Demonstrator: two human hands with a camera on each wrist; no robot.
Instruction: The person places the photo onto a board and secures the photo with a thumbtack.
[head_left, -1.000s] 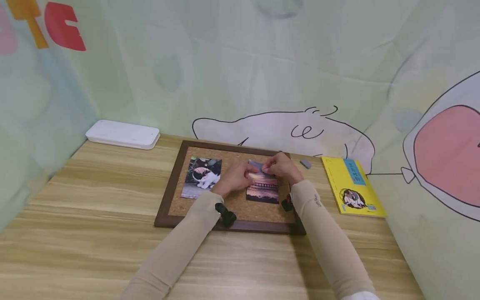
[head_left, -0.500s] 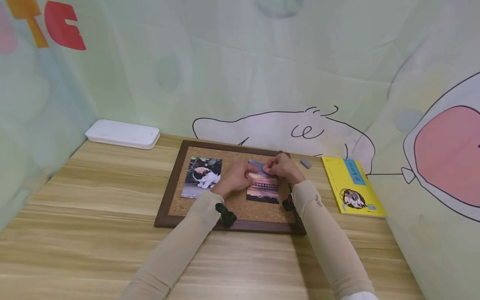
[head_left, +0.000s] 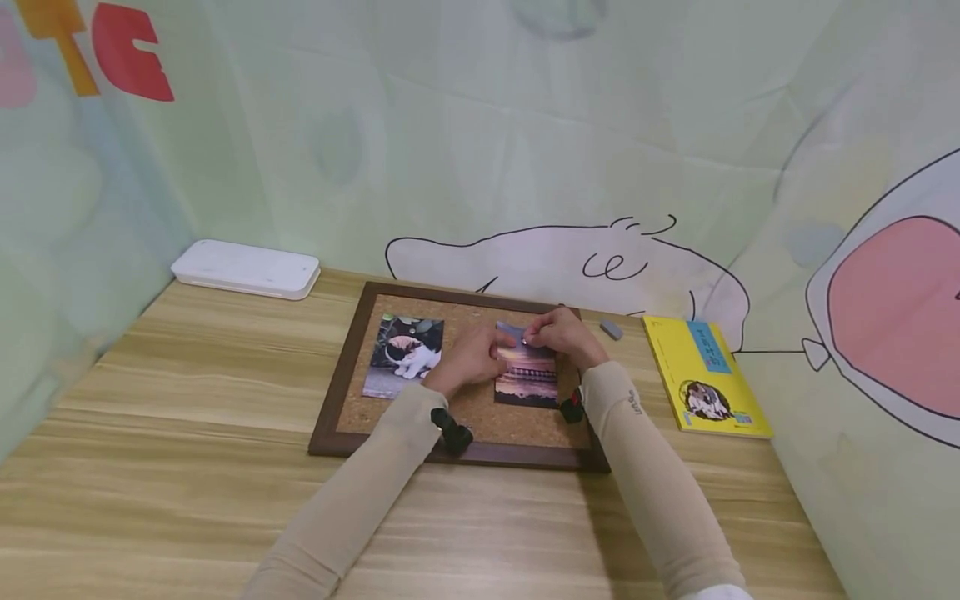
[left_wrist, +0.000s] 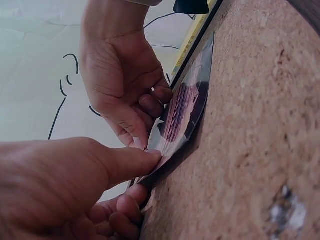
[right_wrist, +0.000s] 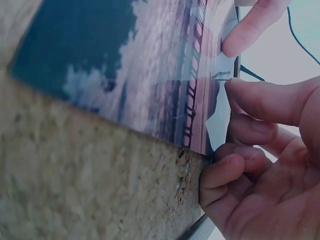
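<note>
A sunset photo [head_left: 528, 389] lies on the right half of a cork board [head_left: 480, 421]. My left hand [head_left: 468, 358] holds the photo's upper left side, thumb on its printed face and other fingers at its edge. In the left wrist view part of that photo [left_wrist: 187, 110] is raised off the cork. With thumb and fingers, my right hand [head_left: 566, 333] pinches a tiny pin at the photo's top; its thin shaft [right_wrist: 221, 78] points at the paper, while its head is mostly hidden. A cat photo [head_left: 412, 358] lies on the board's left half with a shiny pin [head_left: 412, 331] near its top.
The board's dark wooden frame [head_left: 337, 383] rests on the wooden table [head_left: 187, 433] near the back wall. Around it are a white case [head_left: 247, 268], a small grey block [head_left: 611, 328] and a yellow book [head_left: 678, 375]. A blurred shiny object [left_wrist: 289, 212] sits on the cork.
My right hand has tipped very slightly, and a shiny spot shows more plainly at its fingertips. My left hand and both photos stay nearly where they were.
</note>
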